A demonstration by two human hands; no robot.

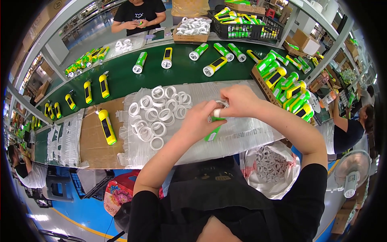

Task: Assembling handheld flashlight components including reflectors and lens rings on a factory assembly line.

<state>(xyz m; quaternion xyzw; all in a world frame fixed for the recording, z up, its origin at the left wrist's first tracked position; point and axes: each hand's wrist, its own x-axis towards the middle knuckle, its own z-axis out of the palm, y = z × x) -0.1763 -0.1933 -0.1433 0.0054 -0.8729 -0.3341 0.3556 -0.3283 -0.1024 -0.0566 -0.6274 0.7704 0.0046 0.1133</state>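
Both of my hands are together over the plastic-covered work surface, closed around the head end of a green flashlight [212, 134]. My left hand [199, 119] grips the flashlight, whose lower body points down toward me. My right hand [241, 101] pinches a white ring [217, 113] at the flashlight's head; fingers hide much of that end, so I cannot tell how far the ring sits on it. Just left of my hands lies a loose pile of white rings [158, 129]. A yellow flashlight [107, 127] with a dark panel rests on cardboard farther left.
Beyond runs a green conveyor belt [121, 82] carrying spaced flashlights. At right stands a cardboard box [263, 85] full of flashlights. Below the table edge sits a white sack [248, 177] of rings. A black crate [246, 30] and a co-worker [139, 18] are across the belt.
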